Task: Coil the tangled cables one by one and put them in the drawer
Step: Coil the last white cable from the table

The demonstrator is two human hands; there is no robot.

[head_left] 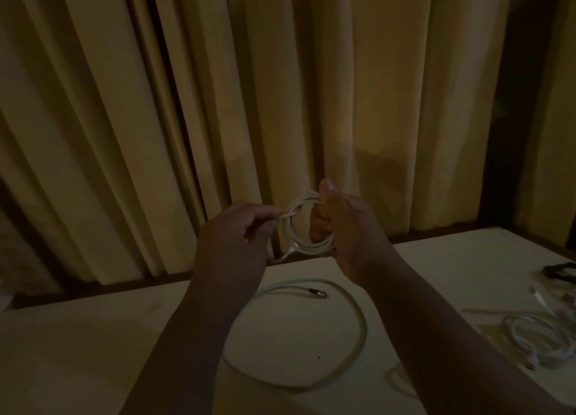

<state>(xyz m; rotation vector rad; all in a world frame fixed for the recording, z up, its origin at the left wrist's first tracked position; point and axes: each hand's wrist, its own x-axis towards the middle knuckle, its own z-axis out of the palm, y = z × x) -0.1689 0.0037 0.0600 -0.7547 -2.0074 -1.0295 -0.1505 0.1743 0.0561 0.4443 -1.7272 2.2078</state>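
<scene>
no readable text, no labels, no brands, no numbers, dim picture

Of the person, only two bare hands and two bare forearms show: the left hand with the left forearm, and the right hand with the right forearm. The skin is uncovered from the fingertips over both wrists down to the lower edge of the view. The light is dim, so fine marks on skin and nails cannot be told.
</scene>
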